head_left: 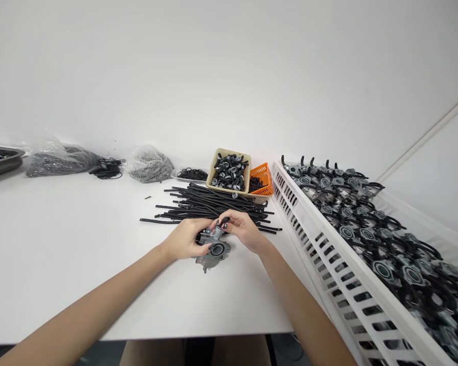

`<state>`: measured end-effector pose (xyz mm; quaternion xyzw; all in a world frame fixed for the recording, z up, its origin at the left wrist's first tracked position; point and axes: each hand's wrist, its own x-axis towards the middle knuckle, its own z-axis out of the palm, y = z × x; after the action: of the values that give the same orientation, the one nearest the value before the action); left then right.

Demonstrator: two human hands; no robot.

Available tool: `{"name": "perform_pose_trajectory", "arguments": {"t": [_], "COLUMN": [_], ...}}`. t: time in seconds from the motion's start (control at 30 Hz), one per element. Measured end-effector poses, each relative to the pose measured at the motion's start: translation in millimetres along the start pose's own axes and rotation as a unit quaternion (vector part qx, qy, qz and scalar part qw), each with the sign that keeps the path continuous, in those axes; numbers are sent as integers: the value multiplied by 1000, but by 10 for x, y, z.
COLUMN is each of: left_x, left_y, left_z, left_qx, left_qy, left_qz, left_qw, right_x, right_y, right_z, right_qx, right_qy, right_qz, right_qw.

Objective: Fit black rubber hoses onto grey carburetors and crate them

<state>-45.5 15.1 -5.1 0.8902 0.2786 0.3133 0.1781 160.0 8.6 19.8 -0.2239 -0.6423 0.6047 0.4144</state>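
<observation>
A grey metal carburetor part (212, 249) with a round black opening sits low over the white table (80, 264), between both my hands. My left hand (186, 238) grips its left side, fingers curled around the body. My right hand (241, 229) is closed in a pinch on the end of a short black hose (225, 220) at the top of the part. Just behind my hands lies a pile of black rubber hoses (209, 203).
A beige tray of black and grey rings (229, 172) and a small orange basket (262, 179) stand behind the hoses. A long white slotted crate (328, 254) full of assembled parts runs along the right. Plastic bags (61, 160) of small pieces lie at the back left.
</observation>
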Motion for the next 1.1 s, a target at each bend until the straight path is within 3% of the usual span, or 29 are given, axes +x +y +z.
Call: {"name": "perform_pose_trajectory", "arguments": {"t": [1.1], "left_x": [-3], "left_y": [-25], "left_z": [8], "left_qx": [17], "left_qy": [3], "left_qz": [-7], "left_qw": [1000], "right_x": [-37], "right_y": [-46], "right_z": [10], "right_qx": [23], "right_qy": [0], "right_qz": [-1], "right_qw": [1000]}}
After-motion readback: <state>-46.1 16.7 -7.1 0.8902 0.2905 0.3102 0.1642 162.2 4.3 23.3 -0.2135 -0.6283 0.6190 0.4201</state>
